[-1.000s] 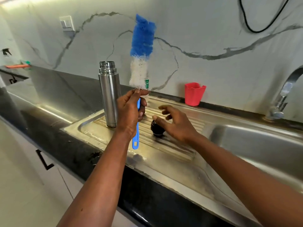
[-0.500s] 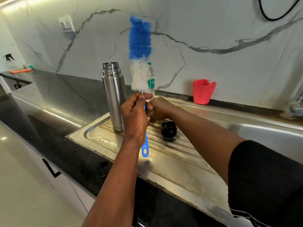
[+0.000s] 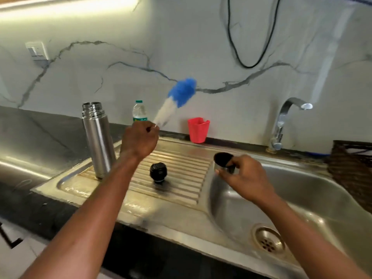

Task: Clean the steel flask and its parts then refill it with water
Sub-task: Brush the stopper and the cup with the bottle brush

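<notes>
The steel flask (image 3: 98, 141) stands upright and uncapped at the left end of the sink's ribbed drainboard (image 3: 181, 170), its mouth open. Its black stopper (image 3: 159, 172) sits loose near the middle of the drainboard. Its steel lid cup (image 3: 223, 161) is held just past the drainboard's right edge, over the rim of the basin (image 3: 302, 198). The right hand (image 3: 245, 178) holds that cup with curled fingers pinching its wall near the rim, though motion blur hides exactly where the thumb lies. The left hand (image 3: 138, 140) hangs above the back of the drainboard, closed in a fist around the hidden handle of the bottle brush (image 3: 177, 99), whose blue-and-white head tilts up and to the right. Behind the drainboard stand a small water bottle (image 3: 139, 111) and a red plastic holder (image 3: 198, 129), and the tap (image 3: 285, 117) rises well beyond its right end. The likely step is scrubbing the cup, and the risks follow from that. A light pinch on wet steel could let the cup slip and drop into the basin once the brush pushes in. The left forearm passes just beside the tall, narrow flask, so a wide swing could tip it. The rounded stopper could roll off if nudged.
</notes>
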